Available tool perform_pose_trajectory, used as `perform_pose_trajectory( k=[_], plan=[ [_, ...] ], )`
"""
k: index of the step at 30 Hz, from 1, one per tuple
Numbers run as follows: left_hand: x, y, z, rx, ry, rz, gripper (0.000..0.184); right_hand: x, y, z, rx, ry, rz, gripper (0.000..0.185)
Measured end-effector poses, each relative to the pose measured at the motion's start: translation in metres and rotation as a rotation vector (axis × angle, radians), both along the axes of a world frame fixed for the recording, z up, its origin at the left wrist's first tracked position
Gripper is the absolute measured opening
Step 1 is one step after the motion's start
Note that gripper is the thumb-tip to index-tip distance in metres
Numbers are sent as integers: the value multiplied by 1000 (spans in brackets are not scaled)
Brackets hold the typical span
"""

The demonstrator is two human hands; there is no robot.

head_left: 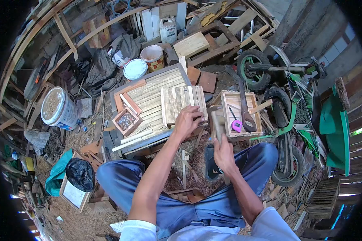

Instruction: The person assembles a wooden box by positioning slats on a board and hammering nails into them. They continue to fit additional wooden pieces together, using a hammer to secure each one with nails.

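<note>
My left hand (186,121) rests on the right part of a slatted wooden piece (175,105), its fingers bent at the edge. That piece lies on a low slatted table (149,90). My right hand (223,154) is closed around the lower end of a blurred, upright-looking wooden tool (218,124), just right of the table. A small wooden box (126,121) with small metal bits stands on the table's left, beside reddish wood strips (132,103). Right of my right hand, a wooden tray (259,127) holds a pink tape measure (237,126) and a handsaw (250,123).
Buckets (135,69) stand behind the table, and another large bucket (59,108) is at the left. A small green motorbike (295,108) and a green chair (336,128) are at the right. Scrap wood (205,44) is piled at the back.
</note>
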State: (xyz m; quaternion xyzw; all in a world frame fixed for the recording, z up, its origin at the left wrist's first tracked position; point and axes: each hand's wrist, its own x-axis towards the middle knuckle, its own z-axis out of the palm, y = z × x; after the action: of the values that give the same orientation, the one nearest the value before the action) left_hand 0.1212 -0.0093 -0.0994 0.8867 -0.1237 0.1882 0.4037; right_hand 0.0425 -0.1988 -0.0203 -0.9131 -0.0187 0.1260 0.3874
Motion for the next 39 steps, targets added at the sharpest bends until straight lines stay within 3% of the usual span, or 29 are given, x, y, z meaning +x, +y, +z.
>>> perform_pose_trajectory(
  k=[3,6,10,14,19,23,25,29,35,39],
  plan=[
    [-3,-1,1,-1,9,7,21,-2,3,-3,7,-102,-28,34],
    [0,-1,0,10,-9,-12,21,8,-3,-13,-120,-7,84,33],
    [-3,-1,5,-2,15,-16,21,-2,8,14,52,-20,-70,34],
    [1,1,-4,11,-16,-24,21,4,-4,-24,-95,-16,80,34],
    [0,1,-2,23,-29,-25,21,-1,6,-8,15,-87,-29,41],
    [2,2,1,25,-27,-37,21,4,-1,-19,-36,0,35,38],
    [0,2,0,27,-21,-37,20,-1,5,8,35,-12,-13,36],
    [-2,2,0,43,-29,-31,20,4,-3,-33,-99,-47,68,32],
    [-2,2,2,30,-33,-22,21,-2,10,5,11,-90,-48,32],
    [3,2,2,24,-31,-48,21,4,-6,-23,-87,3,47,28]
  ],
)
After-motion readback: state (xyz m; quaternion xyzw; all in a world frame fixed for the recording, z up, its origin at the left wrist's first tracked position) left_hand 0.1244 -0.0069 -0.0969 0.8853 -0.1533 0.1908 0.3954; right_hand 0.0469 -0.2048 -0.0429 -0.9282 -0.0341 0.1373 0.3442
